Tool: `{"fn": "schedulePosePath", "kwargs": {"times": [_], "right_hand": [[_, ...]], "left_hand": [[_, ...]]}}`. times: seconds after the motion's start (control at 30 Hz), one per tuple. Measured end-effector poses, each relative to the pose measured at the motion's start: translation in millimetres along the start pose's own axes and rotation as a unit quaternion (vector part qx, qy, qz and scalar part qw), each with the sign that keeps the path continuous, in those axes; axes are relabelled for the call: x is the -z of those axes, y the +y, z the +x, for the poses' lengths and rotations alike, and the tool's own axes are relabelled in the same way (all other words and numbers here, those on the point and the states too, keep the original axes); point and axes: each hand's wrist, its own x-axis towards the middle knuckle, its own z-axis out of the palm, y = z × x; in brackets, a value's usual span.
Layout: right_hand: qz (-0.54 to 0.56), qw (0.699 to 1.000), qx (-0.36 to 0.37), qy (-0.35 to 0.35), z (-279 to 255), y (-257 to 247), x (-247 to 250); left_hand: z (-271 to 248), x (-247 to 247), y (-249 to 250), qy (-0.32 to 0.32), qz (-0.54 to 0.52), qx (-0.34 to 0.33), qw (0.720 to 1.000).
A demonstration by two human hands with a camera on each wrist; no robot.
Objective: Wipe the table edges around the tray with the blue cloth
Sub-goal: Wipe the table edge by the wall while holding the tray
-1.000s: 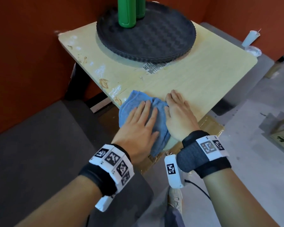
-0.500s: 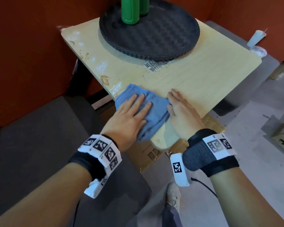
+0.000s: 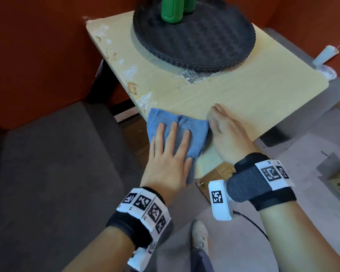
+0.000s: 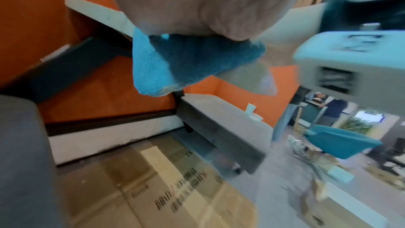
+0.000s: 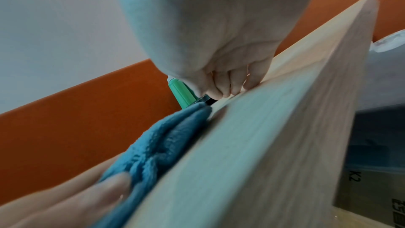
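Note:
The blue cloth (image 3: 192,132) lies on the near left corner of the pale wooden table (image 3: 243,99), part of it hanging over the edge. My left hand (image 3: 171,152) presses flat on the cloth with straight, spread fingers. My right hand (image 3: 224,126) lies flat on the tabletop just right of the cloth, fingers straight and together. A round black tray (image 3: 204,46) sits at the table's far side. In the left wrist view the cloth (image 4: 175,61) hangs below my palm. In the right wrist view the cloth (image 5: 157,145) bunches against the table edge beside my fingers (image 5: 230,82).
Two green bottles (image 3: 173,10) stand on the tray. White and tan smears (image 3: 132,87) run along the table's left edge. A grey sofa (image 3: 47,183) sits to the left, a red wall behind. A paper cup (image 3: 324,55) stands on a grey bench at the right.
My left hand has slid the cloth leftward and slightly away along the near edge toward the table's left corner. The right hand stayed flat on the table beside it.

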Motion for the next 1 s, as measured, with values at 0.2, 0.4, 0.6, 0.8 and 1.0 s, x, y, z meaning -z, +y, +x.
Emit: {"fn": "schedulePosePath", "kwargs": {"times": [0.2,0.4,0.6,0.8,1.0], "right_hand": [[0.024,1.0,0.014,0.008,1,10,10],[0.023,0.999,0.023,-0.008,3,11,9],[0.048,0.999,-0.001,-0.005,3,20,23],[0.084,0.996,-0.005,0.0,8,29,35],[0.068,0.997,0.029,-0.022,4,26,30]], "left_hand": [[9,2,3,0.011,0.014,0.029,0.999],[10,-1,-3,0.013,0.043,0.023,0.999],[10,-2,5,0.045,0.032,0.018,0.998],[5,-5,2,0.055,0.039,-0.023,0.997],[44,27,-16,0.035,-0.035,0.073,0.996]]}}
